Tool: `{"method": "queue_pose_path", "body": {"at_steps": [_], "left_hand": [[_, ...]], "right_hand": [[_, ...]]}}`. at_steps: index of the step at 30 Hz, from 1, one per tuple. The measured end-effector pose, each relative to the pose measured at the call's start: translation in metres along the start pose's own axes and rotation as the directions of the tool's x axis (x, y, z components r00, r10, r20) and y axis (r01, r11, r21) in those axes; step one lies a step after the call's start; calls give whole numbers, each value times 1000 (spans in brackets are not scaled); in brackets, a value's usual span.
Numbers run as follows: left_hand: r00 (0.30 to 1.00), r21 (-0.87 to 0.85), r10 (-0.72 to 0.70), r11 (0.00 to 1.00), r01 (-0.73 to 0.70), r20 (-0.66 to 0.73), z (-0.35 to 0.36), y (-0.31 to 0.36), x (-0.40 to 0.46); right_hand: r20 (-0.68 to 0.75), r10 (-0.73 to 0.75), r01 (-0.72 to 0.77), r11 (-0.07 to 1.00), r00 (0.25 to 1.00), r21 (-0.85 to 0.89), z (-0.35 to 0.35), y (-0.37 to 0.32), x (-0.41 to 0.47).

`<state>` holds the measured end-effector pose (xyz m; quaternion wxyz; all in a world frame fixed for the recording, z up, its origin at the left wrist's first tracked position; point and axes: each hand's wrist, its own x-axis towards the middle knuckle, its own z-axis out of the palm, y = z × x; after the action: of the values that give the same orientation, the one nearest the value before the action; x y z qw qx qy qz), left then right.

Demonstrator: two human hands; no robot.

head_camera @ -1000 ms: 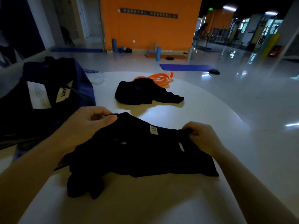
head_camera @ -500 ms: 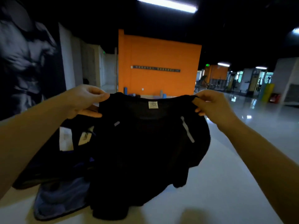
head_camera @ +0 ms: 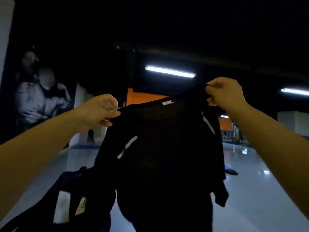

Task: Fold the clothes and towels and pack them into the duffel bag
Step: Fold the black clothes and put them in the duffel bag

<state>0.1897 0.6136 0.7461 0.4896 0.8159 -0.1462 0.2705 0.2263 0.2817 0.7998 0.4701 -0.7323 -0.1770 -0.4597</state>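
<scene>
A black shirt [head_camera: 163,156] with white reflective stripes and a small white neck label hangs in the air in front of me. My left hand [head_camera: 98,113] pinches its left shoulder. My right hand [head_camera: 224,94] pinches its right shoulder, held higher, so the shirt tilts. The dark blue duffel bag [head_camera: 70,198] with white tags sits at the lower left, partly behind the shirt's hem. The table and the other clothes are out of view.
A glossy grey floor [head_camera: 254,190] stretches behind the shirt. An orange wall [head_camera: 133,97] stands far back, ceiling lights shine above, and a dark wall mural [head_camera: 38,97] fills the left.
Both hands have lifted the shirt from the table up to head height. The view has tipped upward, and the right hand now rides higher than the left.
</scene>
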Motion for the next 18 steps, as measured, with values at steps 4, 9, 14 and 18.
{"method": "queue_pose_path", "body": {"at_steps": [4,9,14,18], "left_hand": [[993,17,65,998,-63,-99,-4,30,18],[956,170,195,972,-160,-218,-5,55,36],[906,302,305,929,-216,-292,0,65,28],[851,410,408,874,-260,-331,4,87,9]], "right_hand": [[-134,-251,211,944,959,-254,-14,-31,24],[-138,-345,287,901,928,-325,-29,-55,39],[-114,-472,366,794,874,-485,-45,-60,23],[-100,-510,367,727,854,-581,-64,-69,13]]}}
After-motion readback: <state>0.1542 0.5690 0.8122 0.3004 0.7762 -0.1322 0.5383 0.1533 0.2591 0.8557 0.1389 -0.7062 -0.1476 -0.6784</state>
